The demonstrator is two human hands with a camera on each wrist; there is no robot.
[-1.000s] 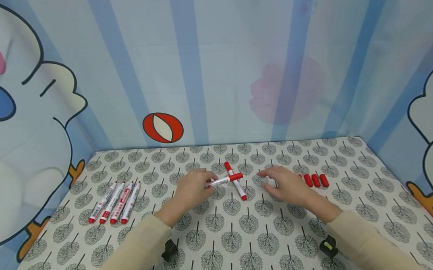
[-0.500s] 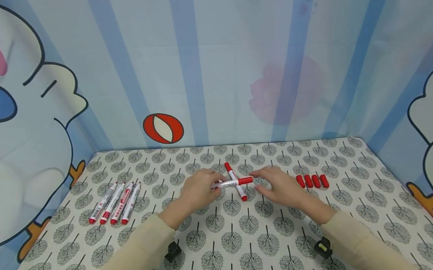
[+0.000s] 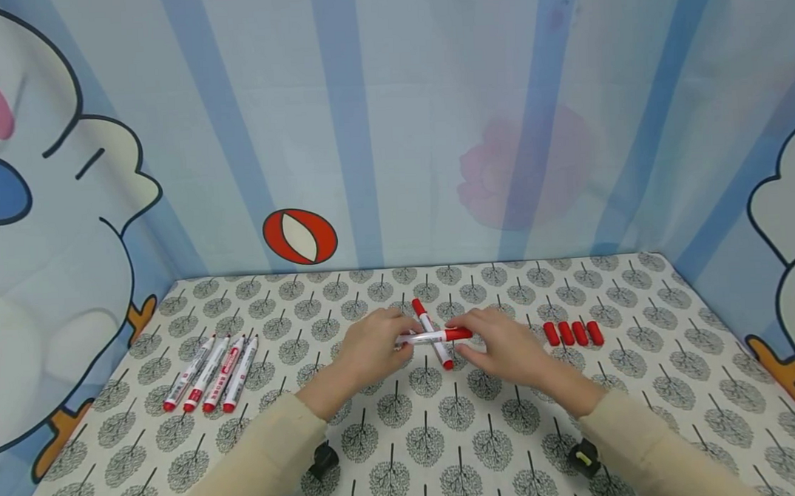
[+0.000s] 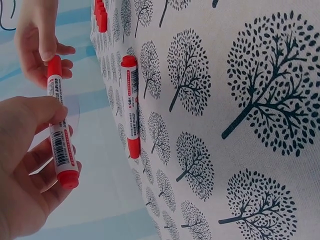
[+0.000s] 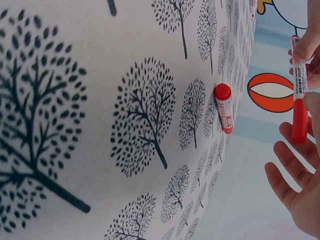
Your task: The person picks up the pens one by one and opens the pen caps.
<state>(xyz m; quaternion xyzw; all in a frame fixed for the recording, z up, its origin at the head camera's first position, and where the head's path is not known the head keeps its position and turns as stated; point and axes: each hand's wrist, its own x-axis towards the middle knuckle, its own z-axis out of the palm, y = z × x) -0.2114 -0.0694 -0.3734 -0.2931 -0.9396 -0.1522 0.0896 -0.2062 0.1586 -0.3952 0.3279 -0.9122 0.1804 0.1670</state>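
Note:
My left hand point(image 3: 375, 346) grips a white whiteboard marker point(image 4: 60, 142) by its barrel, thumb on one side and fingers on the other. The marker is raised above the table, its red cap point(image 3: 456, 334) pointing right. At that cap, my right hand point(image 3: 506, 347) has thumb and forefinger closed on it, with the other fingers spread in the right wrist view. Behind the held marker, a second capped marker point(image 4: 132, 107) lies on the cloth, crossing under it in the head view.
On the left lies a row of several uncapped markers point(image 3: 216, 370), tips pointing away. To the right, several loose red caps point(image 3: 580, 333) stand in a row. A tree-print cloth point(image 3: 426, 439) covers the table, and a printed curtain point(image 3: 406, 129) rises behind it.
My left hand has carried the marker to the right and levelled it. My right hand has moved left from apart and taken hold of the cap.

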